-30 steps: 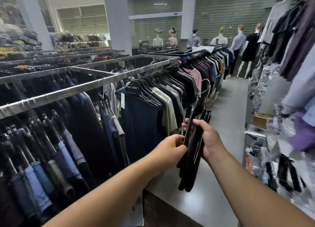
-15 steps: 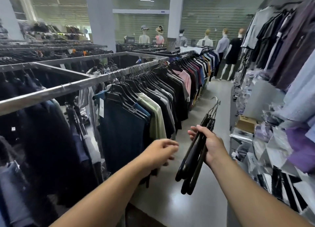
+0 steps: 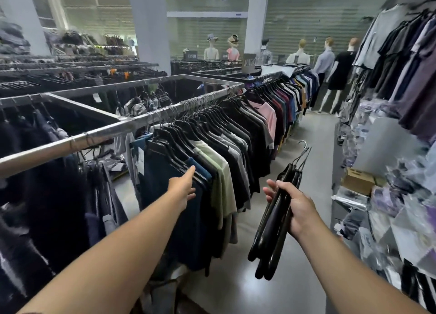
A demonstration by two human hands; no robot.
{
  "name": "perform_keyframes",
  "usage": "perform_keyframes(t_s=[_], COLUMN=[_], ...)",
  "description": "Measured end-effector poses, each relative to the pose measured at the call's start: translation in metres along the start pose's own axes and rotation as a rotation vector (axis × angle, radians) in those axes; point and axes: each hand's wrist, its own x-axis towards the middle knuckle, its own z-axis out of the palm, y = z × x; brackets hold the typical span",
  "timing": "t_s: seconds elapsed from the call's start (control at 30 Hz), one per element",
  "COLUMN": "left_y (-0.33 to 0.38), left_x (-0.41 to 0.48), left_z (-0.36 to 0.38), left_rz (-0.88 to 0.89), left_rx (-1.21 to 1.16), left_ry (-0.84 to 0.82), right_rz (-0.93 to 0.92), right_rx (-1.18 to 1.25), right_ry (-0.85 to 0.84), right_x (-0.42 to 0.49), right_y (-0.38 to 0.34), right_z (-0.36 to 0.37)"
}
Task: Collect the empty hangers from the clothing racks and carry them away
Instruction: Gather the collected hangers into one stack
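My left hand, curled near the hangers a moment ago, is now reaching open-fingered to the rack's shirts; my right hand is still gripping the black hangers.

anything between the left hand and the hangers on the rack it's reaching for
Nothing visible does. The left hand has a straight finger right at the shoulder ends of the black hangers on the rack rail. The right hand holds its hanger bundle apart, over the aisle.

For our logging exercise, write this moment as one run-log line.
left hand: open, extended toward hung shirts | right hand: grips black hanger bundle | rail: loaded with clothes
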Motion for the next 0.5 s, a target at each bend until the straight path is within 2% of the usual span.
perform_keyframes(t_s=[0.17, 0.5], left_y=[0.006, 0.015], left_x=[0.009, -0.003], left_z=[0.008, 0.014], left_rz=[0.108, 0.123], left_rx=[0.020, -0.112], left_ry=[0.108, 0.052], right_rz=[0.044, 0.135], right_rx=[-0.028, -0.023], right_ry=[-0.064, -0.134], right_x=[0.021, 0.054], right_y=[-0.007, -0.010], right_z=[0.007, 0.006])
